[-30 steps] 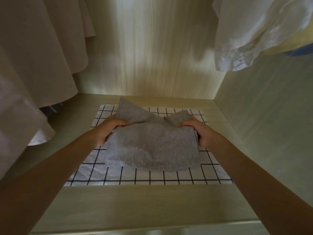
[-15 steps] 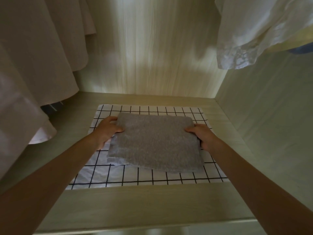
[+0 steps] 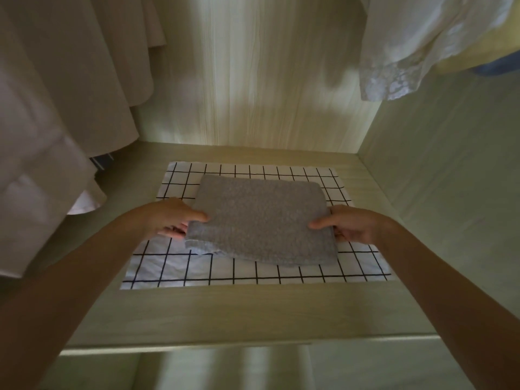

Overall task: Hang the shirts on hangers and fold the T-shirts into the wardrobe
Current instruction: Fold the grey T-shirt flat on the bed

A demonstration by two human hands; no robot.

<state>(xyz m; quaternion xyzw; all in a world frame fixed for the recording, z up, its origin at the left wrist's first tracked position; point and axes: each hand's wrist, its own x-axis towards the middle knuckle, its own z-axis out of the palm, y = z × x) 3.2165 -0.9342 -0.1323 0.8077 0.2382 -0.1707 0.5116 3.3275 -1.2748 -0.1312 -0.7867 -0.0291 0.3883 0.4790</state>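
**Grey tee held at both sides on wardrobe shelf**

Person reaches w/ both arms into the wardrobe (image 3: 281,80). On the shelf (image 3: 225,311) lies a white cloth (image 3: 253,274) w/ black grid lines, flat, a bit wrinkled at front left. On top of it, approx. in the middle, sits the folded grey tee (image 3: 261,220), a fuzzy fabric, folded to a rough rectangle; its front left corner shows the layers slightly apart.

Left hand (image 3: 174,218) grips the tee's left edge: thumb on top, fingers curled under the fabric. Right hand (image 3: 349,225) does the same at the right edge, thumb on top and pointing inward, other fingers under. Both hands pinch the tee; neither is spread flat.

Above left hang pale shirts (image 3: 56,94), hems reaching near the shelf; a striped item is partly hidden behind them, can't tell what. Top right hangs a white garment (image 3: 408,46) w/ lace trim at its hem, and beside it sth. yellow and blue, unclear.

No brand, label or writing can be read anywhere.
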